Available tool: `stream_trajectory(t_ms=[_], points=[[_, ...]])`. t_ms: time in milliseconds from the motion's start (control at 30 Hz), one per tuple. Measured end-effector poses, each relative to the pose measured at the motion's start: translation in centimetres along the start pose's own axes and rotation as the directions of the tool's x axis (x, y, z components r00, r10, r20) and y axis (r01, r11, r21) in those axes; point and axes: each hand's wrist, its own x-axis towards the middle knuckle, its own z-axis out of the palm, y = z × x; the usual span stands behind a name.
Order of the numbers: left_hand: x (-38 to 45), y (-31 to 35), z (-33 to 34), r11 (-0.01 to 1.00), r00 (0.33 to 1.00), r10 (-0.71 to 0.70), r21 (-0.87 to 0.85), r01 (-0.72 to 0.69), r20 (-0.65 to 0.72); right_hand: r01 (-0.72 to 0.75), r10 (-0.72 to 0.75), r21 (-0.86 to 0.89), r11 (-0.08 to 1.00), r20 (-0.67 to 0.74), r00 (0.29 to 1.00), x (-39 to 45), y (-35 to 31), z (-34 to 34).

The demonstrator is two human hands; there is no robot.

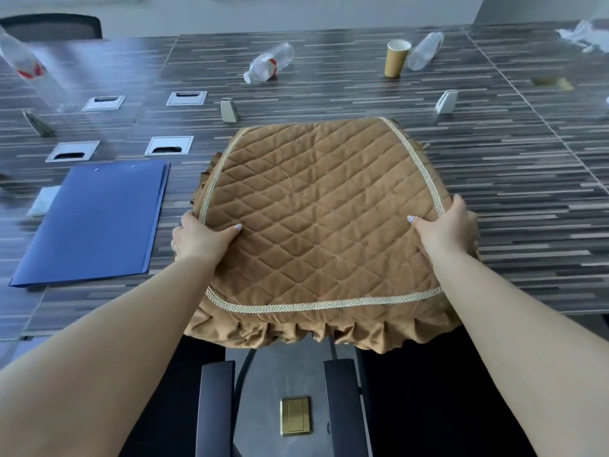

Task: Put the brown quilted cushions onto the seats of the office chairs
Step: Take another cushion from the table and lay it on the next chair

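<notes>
A brown quilted cushion (pixel 323 219) with cream braid trim and a ruffled skirt lies over the near edge of the striped table (pixel 510 199), its front frill hanging past the edge. My left hand (pixel 201 239) grips its left side with the thumb on top. My right hand (pixel 448 225) grips its right side the same way. Below the cushion, two dark armrests (pixel 216 407) of office chairs stand side by side near the table edge. The chair seats are hidden or out of frame.
A blue folder (pixel 95 219) lies on the table to the left. Behind the cushion are plastic bottles (pixel 268 62), a paper cup (pixel 396 57), name-card stands (pixel 229 110) and metal cable hatches (pixel 169 145). A brass floor socket (pixel 295 415) sits between the armrests.
</notes>
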Motion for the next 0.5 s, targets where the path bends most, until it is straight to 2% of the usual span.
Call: stream_trajectory(t_ms=[267,500], points=[[-2.7,-2.1,-6.3,0.995,0.998,-0.029,-0.099,0.024,-0.055,-0.002,0.002,0.143,0.990,0.001,1.000,-5.3,-3.0,-1.9],[-4.4,-6.6,-16.1,0.989,0.990,-0.009,-0.150,-0.013,-0.142,0.068,-0.073,0.217,0.974,0.012,0.997,-13.9,-6.5,-3.0]])
